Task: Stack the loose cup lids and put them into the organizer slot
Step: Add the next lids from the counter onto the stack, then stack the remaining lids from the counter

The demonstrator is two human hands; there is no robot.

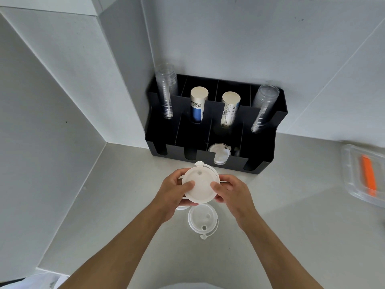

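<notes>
Squaring the lids before they go in the slot.

Both my hands, left (175,190) and right (233,191), clasp the stack (200,185) just above the counter (291,226), thumbs on top, in front of the organizer (268,142). One lid (203,222) lies loose below, and another, I think, under my left hand. I'd line the rims up evenly, add the loose ones, then aim for the slot holding lids (218,153).

Cup lids (200,185): white. Organizer (214,124): black. Paper cup stack (198,105) at 11 o'clock: cream top, blue band. Paper cup stack (229,108) at 12 o'clock: black-and-white line print. Tool (368,176) at 3 o'clock: orange.
</notes>
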